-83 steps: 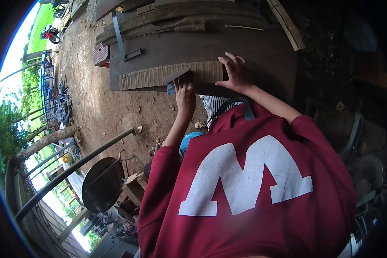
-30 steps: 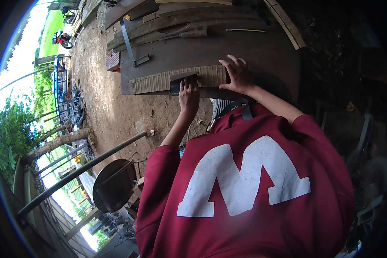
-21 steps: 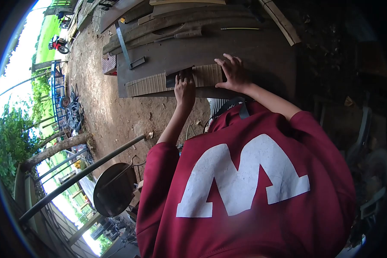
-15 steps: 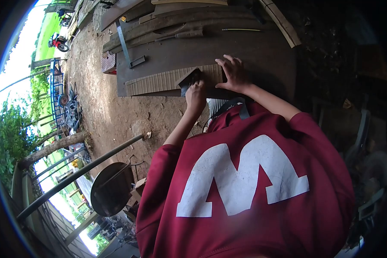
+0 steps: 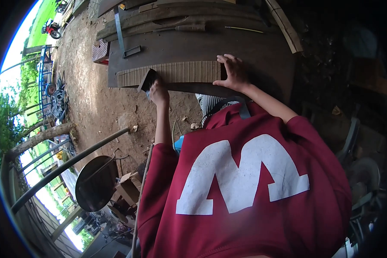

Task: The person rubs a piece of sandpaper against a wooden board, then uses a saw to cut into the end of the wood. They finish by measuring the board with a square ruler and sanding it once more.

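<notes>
A long, brown, ribbed wooden piece (image 5: 185,72) with a gently curved far edge lies along the near side of the dark table. My left hand (image 5: 159,92) is closed around a dark rectangular block (image 5: 148,80), which is tilted over the piece near its left end. Something bluish shows below these fingers. At the right end of the piece, my right hand (image 5: 234,73) spans its width, with the thumb at the near edge and fingertips at the far edge.
The dark table (image 5: 262,56) also carries a metal square (image 5: 119,32), a small dark channel-shaped bar (image 5: 132,51), long boards (image 5: 159,23), a wooden-handled tool (image 5: 189,28) and a pencil (image 5: 244,29). A slanted pole (image 5: 73,165) and a round dark tabletop (image 5: 96,182) stand to my left.
My left hand has slid the dark block leftward along the ribbed piece, from near the right hand towards the left end. My right hand has stayed at the right end.
</notes>
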The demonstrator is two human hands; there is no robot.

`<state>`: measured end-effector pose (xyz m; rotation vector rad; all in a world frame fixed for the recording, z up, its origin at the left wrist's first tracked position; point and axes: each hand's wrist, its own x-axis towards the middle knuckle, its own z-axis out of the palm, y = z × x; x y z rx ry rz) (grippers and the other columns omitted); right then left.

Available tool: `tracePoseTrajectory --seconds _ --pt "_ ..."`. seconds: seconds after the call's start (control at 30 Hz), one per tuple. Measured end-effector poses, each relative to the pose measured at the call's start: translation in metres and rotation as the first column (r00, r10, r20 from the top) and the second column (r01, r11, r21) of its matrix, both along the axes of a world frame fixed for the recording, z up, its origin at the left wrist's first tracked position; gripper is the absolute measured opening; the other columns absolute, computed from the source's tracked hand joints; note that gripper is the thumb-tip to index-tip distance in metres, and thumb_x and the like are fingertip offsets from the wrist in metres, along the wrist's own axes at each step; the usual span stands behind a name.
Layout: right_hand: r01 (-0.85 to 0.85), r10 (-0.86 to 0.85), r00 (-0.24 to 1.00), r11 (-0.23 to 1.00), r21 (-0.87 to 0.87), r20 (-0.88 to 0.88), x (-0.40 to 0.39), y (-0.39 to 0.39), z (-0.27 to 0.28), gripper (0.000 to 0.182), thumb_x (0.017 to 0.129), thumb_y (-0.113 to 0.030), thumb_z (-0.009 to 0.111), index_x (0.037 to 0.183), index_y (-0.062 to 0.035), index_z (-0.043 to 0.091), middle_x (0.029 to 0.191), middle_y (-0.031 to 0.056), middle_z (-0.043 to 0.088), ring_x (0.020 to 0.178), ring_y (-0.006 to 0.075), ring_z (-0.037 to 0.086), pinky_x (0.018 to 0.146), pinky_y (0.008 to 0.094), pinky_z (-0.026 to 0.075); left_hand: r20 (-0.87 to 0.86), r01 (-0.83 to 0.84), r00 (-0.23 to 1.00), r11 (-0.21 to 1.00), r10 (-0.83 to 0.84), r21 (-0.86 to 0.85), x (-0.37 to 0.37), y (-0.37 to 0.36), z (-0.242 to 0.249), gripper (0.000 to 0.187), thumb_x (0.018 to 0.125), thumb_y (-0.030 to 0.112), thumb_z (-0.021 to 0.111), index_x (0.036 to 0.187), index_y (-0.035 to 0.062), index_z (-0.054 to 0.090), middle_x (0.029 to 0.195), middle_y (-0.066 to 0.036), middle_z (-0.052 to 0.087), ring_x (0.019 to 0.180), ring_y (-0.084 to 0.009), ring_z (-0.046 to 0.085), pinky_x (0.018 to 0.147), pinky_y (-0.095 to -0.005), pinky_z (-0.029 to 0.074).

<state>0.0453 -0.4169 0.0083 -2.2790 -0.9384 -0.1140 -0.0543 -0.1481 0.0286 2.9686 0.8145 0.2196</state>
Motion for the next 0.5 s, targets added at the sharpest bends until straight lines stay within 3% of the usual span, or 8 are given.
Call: tracePoseTrajectory --seconds 0.13,0.17,0.2,0.23,0.27,0.4,0.47,0.5 --pt "-0.037 0.037 0.999 0.999 0.02 -0.01 0.0 0.003 0.001 0.087 0.055 -0.042 0.074 0.124 -0.0094 0.031 0.113 0.004 0.05 0.115 0.0244 0.036 0.094 0.0403 0.029 0.076 0.144 0.988 0.975 -0.133 -0.171 0.011 -0.083 -0.004 0.006 0.071 0.006 0.049 0.075 0.0055 0.053 0.07 -0.013 0.06 0.066 -0.0304 0.06 0.07 -0.0402 0.048" --pt "-0.02 0.02 1.0 0.999 0.047 0.0 0.0 0.004 0.001 0.084 0.056 -0.039 0.074 0.123 -0.0081 0.032 0.113 0.0049 0.05 0.114 0.0248 0.037 0.094 0.0401 0.029 0.017 0.286 0.957 0.937 -0.288 -0.201 0.013 -0.108 0.005 0.012 0.07 0.005 0.049 0.081 0.0047 0.054 0.085 -0.015 0.061 0.083 -0.0301 0.06 0.084 -0.0394 0.044" --pt "0.001 -0.001 1.0 0.997 0.074 0.007 0.0 0.005 0.0 0.082 0.058 -0.037 0.074 0.122 -0.0069 0.033 0.112 0.0057 0.051 0.113 0.0253 0.038 0.094 0.04 0.03 0.288 0.478 0.862 0.857 -0.416 -0.191 0.014 -0.13 0.007 0.022 0.071 0.005 0.047 0.09 0.0043 0.056 0.105 -0.015 0.057 0.103 -0.0296 0.052 0.093 -0.0395 0.038" --pt "-0.016 0.013 0.999 0.996 0.09 0.032 0.001 0.005 0.0 0.077 0.059 -0.033 0.073 0.12 -0.0049 0.035 0.112 0.0066 0.051 0.112 0.026 0.04 0.094 0.0401 0.03 0.277 0.585 0.808 0.764 -0.52 -0.272 0.016 -0.14 0.003 0.032 0.072 0.005 0.046 0.101 0.0051 0.056 0.118 -0.012 0.05 0.115 -0.0284 0.042 0.094 -0.0394 0.037" --pt "-0.033 0.03 0.999 0.997 0.075 0.039 0.0 0.007 -0.002 0.077 0.059 -0.033 0.073 0.12 -0.0049 0.035 0.112 0.0066 0.051 0.112 0.026 0.04 0.094 0.0401 0.03 0.341 0.615 0.777 0.753 -0.529 -0.233 0.014 -0.143 -0.001 0.034 0.072 0.006 0.046 0.104 0.0076 0.056 0.114 -0.009 0.054 0.112 -0.0265 0.045 0.095 -0.0376 0.036" --pt "-0.013 0.013 1.0 1.0 -0.02 -0.004 -0.004 0.004 0.005 0.086 0.055 -0.044 0.074 0.121 -0.0076 0.034 0.113 0.0045 0.051 0.115 0.0239 0.035 0.094 0.0398 0.028 0.308 0.546 0.818 0.824 -0.486 -0.152 0.014 -0.066 -0.012 0.035 0.071 0.003 0.047 0.104 0.0091 0.057 0.111 -0.008 0.056 0.109 -0.0223 0.049 0.093 -0.0339 0.038" --pt "0.02 -0.019 1.0 0.999 -0.044 0.016 -0.003 0.005 0.005 0.088 0.055 -0.046 0.074 0.122 -0.0082 0.033 0.113 0.0027 0.051 0.116 0.0226 0.034 0.094 0.0396 0.028 0.079 0.26 0.963 0.965 -0.257 -0.033 0.008 0.003 -0.021 0.024 0.072 0.001 0.047 0.091 0.0088 0.058 0.096 -0.011 0.058 0.098 -0.0241 0.054 0.078 -0.0344 0.048" --pt "0.016 -0.013 0.999 0.997 -0.075 0.042 -0.003 0.006 0.007 0.089 0.054 -0.045 0.075 0.123 -0.0086 0.032 0.114 0.0029 0.05 0.115 0.0218 0.035 0.093 0.0396 0.028 0.306 0.241 0.921 0.97 -0.24 0.033 0.003 0.053 -0.041 0.018 0.073 0.002 0.047 0.084 0.0099 0.058 0.089 -0.012 0.059 0.09 -0.0254 0.057 0.07 -0.0369 0.049"
